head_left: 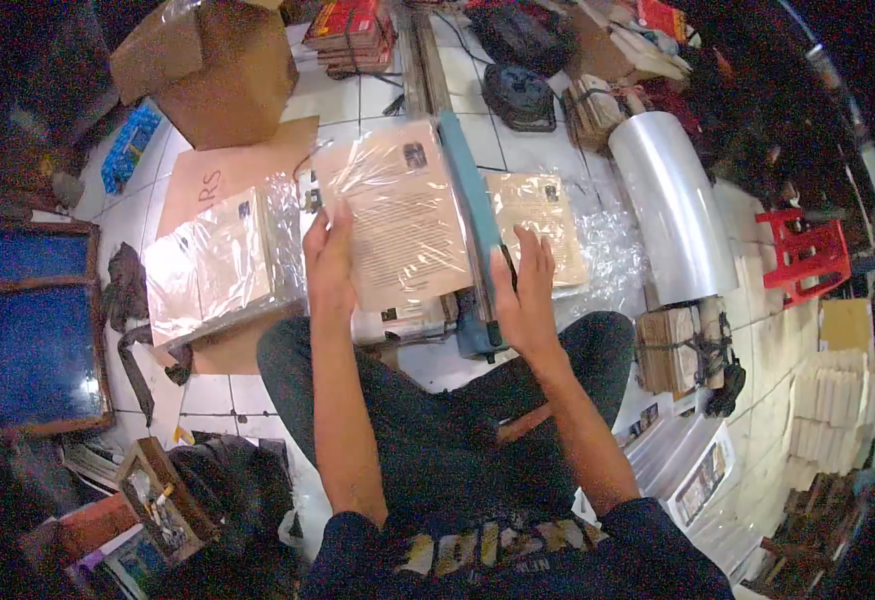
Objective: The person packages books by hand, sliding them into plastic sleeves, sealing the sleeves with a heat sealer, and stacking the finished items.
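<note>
A tan printed book or sheet [398, 220] in clear plastic lies in front of me, with my left hand [330, 262] gripping its left edge. Along its right side runs a long blue-grey bar of a device [466, 190]. My right hand [528, 290] is at the bar's right side near its lower end, fingers bent and somewhat apart; whether it grips anything is unclear. Right of the bar lies another plastic-wrapped tan item [543, 215] on loose clear film [608, 260]. A stack of wrapped tan items [213, 265] sits at the left.
A cardboard box [228, 80] stands behind the stack. To the right are a big roll of clear film [673, 205], a red stool [803, 255] and a tied bundle [670, 350]. Blue framed panels [38, 340] stand at far left, near a wooden tray [166, 503].
</note>
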A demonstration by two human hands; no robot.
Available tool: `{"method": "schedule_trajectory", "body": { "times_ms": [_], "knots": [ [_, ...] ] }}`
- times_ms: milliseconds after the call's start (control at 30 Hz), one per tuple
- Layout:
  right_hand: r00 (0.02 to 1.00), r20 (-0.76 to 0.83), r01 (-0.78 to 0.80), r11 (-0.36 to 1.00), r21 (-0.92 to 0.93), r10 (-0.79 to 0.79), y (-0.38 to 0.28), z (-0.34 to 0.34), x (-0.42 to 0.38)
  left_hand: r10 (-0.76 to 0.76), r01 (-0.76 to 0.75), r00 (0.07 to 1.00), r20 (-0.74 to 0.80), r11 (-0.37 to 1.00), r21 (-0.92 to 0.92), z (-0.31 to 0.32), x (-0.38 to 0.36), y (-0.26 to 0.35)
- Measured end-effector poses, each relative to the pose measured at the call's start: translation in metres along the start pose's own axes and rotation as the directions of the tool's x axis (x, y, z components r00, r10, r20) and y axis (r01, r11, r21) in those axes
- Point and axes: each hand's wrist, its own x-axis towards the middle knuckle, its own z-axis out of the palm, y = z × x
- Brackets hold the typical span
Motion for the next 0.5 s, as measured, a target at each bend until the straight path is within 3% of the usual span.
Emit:
{"method": "schedule_trajectory", "body": {
  "times_ms": [133,200,267,333,400,467,500],
  "knots": [
    [0.996,0.002,0.093,0.992,-0.09,-0.093,-0.013,-0.018,0.008,-0.033,0.089,0.974,0.222,0.965,-0.247,0.0,-0.017,0.018],
    [0.933,-0.191,0.274,0.946,-0.171,-0.305,-0.041,-0.037,0.012,-0.063,0.135,0.962,0.266,0.956,-0.261,-0.001,-0.019,0.01],
    [0.792,-0.209,0.442,0.775,-0.451,-0.574,-0.071,-0.06,0.012,-0.016,0.071,0.949,0.315,0.984,-0.164,-0.003,-0.027,0.002],
    [0.61,0.232,0.783,0.533,-0.321,-0.757,-0.047,-0.072,0.001,0.077,-0.029,0.872,0.484,0.994,-0.106,-0.021,-0.033,-0.011],
    [0.383,0.095,0.918,0.368,-0.147,-0.919,-0.078,-0.093,0.015,0.062,-0.048,0.845,0.531,0.998,-0.041,-0.019,-0.036,-0.013],
    [0.319,0.036,0.914,0.298,-0.275,-0.947,-0.073,-0.113,0.011,0.025,-0.017,0.814,0.58,1.0,-0.019,-0.013,-0.031,-0.012],
    [0.355,0.053,0.89,0.32,-0.324,-0.933,-0.065,-0.131,0.003,0.019,0.009,0.792,0.61,0.999,-0.044,-0.01,-0.026,-0.011]
  ]
}}
